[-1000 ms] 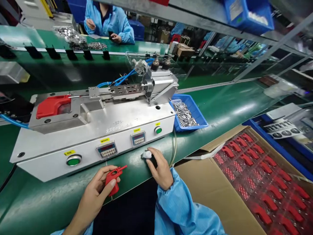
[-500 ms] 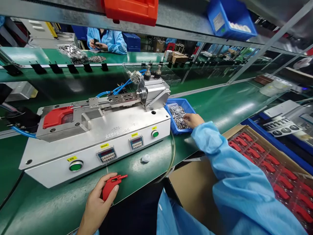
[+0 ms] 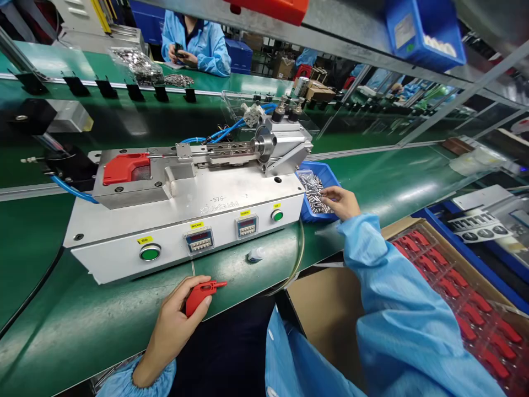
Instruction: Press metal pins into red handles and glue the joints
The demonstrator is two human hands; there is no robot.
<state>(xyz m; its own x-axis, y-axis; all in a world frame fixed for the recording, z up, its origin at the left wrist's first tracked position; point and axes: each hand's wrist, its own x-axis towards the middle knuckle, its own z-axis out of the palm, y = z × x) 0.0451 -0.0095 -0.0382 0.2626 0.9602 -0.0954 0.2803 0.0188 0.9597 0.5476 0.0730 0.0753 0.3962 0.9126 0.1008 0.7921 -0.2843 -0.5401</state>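
My left hand [image 3: 176, 322] rests at the near edge of the green bench, closed around a small red plastic part [image 3: 200, 293] with a thin spout pointing right. My right hand [image 3: 344, 202] reaches into the blue bin [image 3: 326, 174] of small metal pins [image 3: 314, 193], fingers curled among the pins; what they hold is too small to make out. Between the hands stands a grey metal press machine [image 3: 194, 204] with another red part [image 3: 124, 167] seated in its fixture at the left.
A small white bottle [image 3: 256, 254] stands before the machine. A cardboard box with trays of red parts [image 3: 454, 286] lies at the right. Blue air hoses [image 3: 223, 132] run behind the machine. A person in a blue coat [image 3: 196, 41] sits across the line.
My right hand left the white bottle by the machine and went to the blue bin of pins. My left hand kept hold of the red part. The view shifted slightly.
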